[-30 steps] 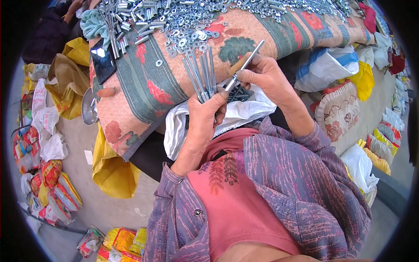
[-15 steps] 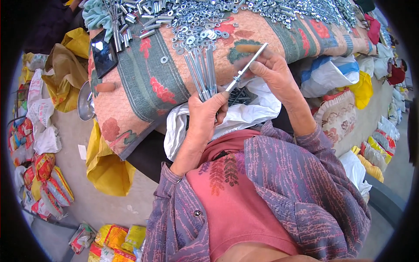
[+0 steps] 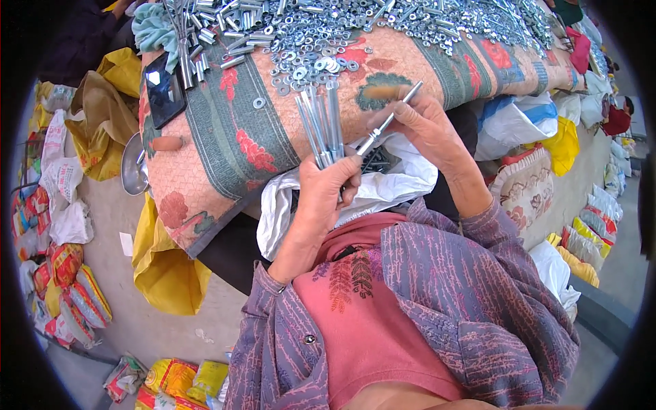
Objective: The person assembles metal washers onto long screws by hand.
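My left hand (image 3: 326, 179) is closed around a bundle of long, thin metal bolts (image 3: 320, 121) that stand up from the fist. Between its thumb and forefinger sits the lower end of one more bolt (image 3: 387, 123), slanting up to the right with a thicker sleeve-like part low on its shank. My right hand (image 3: 429, 131) pinches that bolt near its upper end; one of its fingertips is blurred. Just beyond the bundle, a pile of flat washers (image 3: 321, 65) lies on the quilted cover. Below the hands, a white sack (image 3: 403, 171) with dark metal pieces inside is partly hidden.
Metal sleeves (image 3: 236, 51), nuts and washers cover the far part of the patterned cloth (image 3: 212, 143). A black phone (image 3: 164, 96) and a light blue cloth (image 3: 154, 27) lie at left, near a metal bowl (image 3: 133, 164). Yellow sacks (image 3: 164, 266) stand on the floor.
The single bolt has shifted slightly in my right fingers, and its thicker lower part shows more plainly. My left hand still holds the bundle. The whole view has shifted a little.
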Motion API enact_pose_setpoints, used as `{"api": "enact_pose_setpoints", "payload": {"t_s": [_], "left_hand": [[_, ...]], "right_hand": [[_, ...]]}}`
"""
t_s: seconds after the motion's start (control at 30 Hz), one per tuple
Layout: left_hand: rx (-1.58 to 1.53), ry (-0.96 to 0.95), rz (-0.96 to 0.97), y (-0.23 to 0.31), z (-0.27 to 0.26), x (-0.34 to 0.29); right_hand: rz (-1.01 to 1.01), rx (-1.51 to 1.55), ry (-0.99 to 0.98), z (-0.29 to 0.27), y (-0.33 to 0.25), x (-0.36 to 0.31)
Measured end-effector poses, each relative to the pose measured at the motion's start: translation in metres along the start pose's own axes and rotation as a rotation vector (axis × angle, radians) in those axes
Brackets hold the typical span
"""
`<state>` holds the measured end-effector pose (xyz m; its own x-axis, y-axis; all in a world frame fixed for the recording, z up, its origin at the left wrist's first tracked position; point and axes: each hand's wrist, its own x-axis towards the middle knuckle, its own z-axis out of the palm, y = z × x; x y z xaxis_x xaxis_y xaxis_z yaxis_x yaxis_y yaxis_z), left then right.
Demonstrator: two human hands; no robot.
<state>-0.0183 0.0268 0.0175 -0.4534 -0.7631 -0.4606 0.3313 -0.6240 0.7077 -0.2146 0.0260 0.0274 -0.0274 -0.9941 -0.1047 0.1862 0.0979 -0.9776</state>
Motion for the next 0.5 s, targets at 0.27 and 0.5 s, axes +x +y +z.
{"api": "enact_pose_setpoints", "payload": {"t_s": [0.27,0.5], "left_hand": [[-0.057,-0.01,-0.016,-0.001,-0.002,-0.002],[0.418,0.162,0.351,-0.018,-0.006,-0.001]], "right_hand": [[0.037,-0.113,-0.182,0.0,0.007,-0.006],[0.148,-0.166,0.095,0.032,0.019,-0.015]]}}
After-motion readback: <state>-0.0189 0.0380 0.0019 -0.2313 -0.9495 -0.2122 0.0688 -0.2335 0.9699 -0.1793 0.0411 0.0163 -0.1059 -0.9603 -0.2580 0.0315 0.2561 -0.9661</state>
